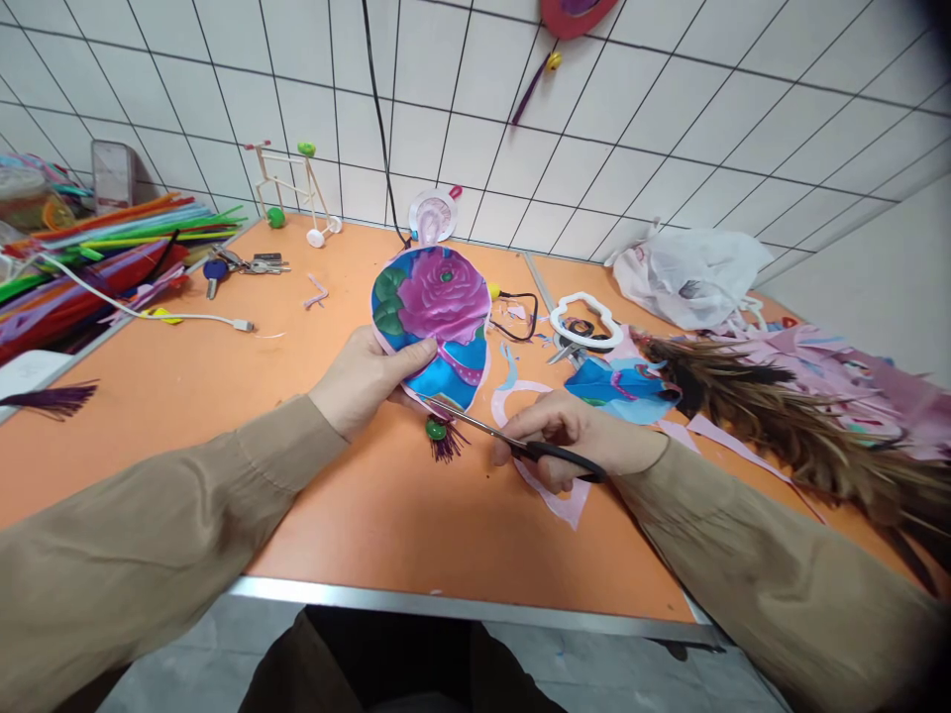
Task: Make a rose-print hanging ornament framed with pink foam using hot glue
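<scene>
My left hand (371,376) grips a rounded blue fabric piece (446,307) with a large pink rose and green leaves, its thumb pressed on the front at the lower left. In my right hand (565,436) are black-handled scissors (482,428), fingers through the loops. The blades point left and meet the lower edge of the fabric piece. Just below that edge are a green bead (436,429) and a dark purple tassel (447,446). A pink fabric scrap (569,507) lies on the orange table (357,525) under my right hand.
Colourful pipe cleaners (126,248), keys (267,262) and a white cable (149,315) lie left. A small stick frame (286,183) stands behind. On the right are a white cloud-shaped ring (610,332), blue fabric (616,388), brown feathers (788,416) and a plastic bag (687,272).
</scene>
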Motion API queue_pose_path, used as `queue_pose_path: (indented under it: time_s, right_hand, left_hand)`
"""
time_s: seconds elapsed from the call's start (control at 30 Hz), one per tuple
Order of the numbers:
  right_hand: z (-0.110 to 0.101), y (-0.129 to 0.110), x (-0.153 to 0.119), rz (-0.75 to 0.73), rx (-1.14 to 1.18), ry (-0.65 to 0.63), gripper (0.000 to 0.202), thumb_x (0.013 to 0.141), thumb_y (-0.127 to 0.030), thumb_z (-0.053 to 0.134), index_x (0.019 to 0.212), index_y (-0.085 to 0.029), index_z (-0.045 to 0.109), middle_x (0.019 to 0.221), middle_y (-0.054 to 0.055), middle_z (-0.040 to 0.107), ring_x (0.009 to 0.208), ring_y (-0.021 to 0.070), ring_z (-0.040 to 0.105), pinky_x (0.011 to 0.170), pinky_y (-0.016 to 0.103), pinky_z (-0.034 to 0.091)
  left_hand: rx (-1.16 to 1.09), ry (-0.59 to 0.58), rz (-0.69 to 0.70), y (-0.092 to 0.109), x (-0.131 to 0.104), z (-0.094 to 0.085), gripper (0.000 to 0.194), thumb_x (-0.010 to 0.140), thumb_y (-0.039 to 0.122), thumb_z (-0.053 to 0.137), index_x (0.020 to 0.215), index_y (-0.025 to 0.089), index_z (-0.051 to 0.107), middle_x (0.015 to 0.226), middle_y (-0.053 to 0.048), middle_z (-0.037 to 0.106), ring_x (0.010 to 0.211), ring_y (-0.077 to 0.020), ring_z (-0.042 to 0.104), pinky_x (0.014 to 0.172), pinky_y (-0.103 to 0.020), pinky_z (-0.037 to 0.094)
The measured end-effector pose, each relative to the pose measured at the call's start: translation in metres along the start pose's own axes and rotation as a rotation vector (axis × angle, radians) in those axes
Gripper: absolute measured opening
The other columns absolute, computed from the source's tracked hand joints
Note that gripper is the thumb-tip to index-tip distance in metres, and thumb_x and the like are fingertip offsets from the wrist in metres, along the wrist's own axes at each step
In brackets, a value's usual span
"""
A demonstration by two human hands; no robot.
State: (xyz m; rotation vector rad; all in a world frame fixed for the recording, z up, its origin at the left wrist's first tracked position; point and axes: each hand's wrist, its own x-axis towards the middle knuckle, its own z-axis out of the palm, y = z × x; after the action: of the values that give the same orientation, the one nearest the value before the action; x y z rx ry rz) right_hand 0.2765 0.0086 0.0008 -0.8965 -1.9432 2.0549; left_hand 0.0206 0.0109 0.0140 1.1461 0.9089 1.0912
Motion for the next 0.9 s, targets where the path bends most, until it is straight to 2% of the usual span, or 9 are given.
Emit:
queue_pose_path:
  time_s: [0.2,0.4,0.6,0.73,0.8,0.9]
  right_hand:
    - [-0.001,0.002,0.000,0.001,-0.030,0.002,0.041,0.075,-0.042,0.079,0.100,-0.010,0.072,0.051,-0.007,0.053,0.038,0.0044,0.049,0.037,0.014,0.038]
    - [0.001,-0.001,0.000,0.015,-0.030,0.002,0.035,0.075,-0.037,0.078,0.097,-0.011,0.071,0.049,-0.008,0.052,0.038,0.0042,0.047,0.037,0.014,0.037]
    - [0.001,0.001,0.001,0.031,-0.025,-0.021,0.041,0.075,-0.041,0.079,0.100,-0.009,0.071,0.053,-0.006,0.053,0.039,0.0035,0.045,0.039,0.016,0.037]
    - [0.001,-0.003,-0.001,0.005,-0.083,-0.095,0.045,0.069,-0.039,0.085,0.099,-0.009,0.071,0.055,-0.006,0.051,0.045,0.0039,0.043,0.042,0.017,0.036]
    - [-0.002,-0.008,-0.004,-0.058,-0.137,0.000,0.044,0.068,-0.040,0.085,0.098,-0.012,0.069,0.058,-0.006,0.051,0.048,0.0051,0.044,0.045,0.019,0.037]
    - [-0.013,-0.014,-0.008,-0.150,-0.267,0.393,0.039,0.076,-0.041,0.076,0.103,-0.019,0.060,0.062,-0.006,0.053,0.054,0.0084,0.049,0.052,0.021,0.041]
  left_hand:
    - [0.006,0.005,-0.001,0.000,0.000,0.000,0.049,0.065,0.047,0.084,0.098,0.012,0.075,0.071,-0.008,0.076,0.059,-0.0268,0.073,0.055,-0.038,0.062]
    - [0.001,-0.001,-0.006,-0.001,0.000,-0.001,0.041,0.069,0.044,0.081,0.096,0.013,0.075,0.069,-0.008,0.075,0.058,-0.0273,0.072,0.054,-0.038,0.061]
    - [-0.013,-0.021,-0.008,-0.001,0.000,-0.001,0.041,0.072,0.043,0.078,0.100,0.014,0.076,0.069,-0.008,0.075,0.060,-0.0286,0.073,0.058,-0.041,0.062]
    - [-0.024,0.003,0.015,0.001,0.002,-0.002,0.046,0.071,0.045,0.079,0.104,0.013,0.074,0.071,-0.009,0.077,0.063,-0.0297,0.074,0.060,-0.042,0.063]
    - [-0.028,0.020,0.024,0.002,0.002,-0.004,0.049,0.071,0.044,0.079,0.108,0.013,0.073,0.075,-0.010,0.077,0.065,-0.0305,0.075,0.060,-0.043,0.063]
    - [-0.045,0.027,0.022,0.003,0.003,-0.005,0.045,0.073,0.040,0.078,0.109,0.014,0.073,0.078,-0.010,0.078,0.068,-0.0302,0.075,0.062,-0.042,0.063]
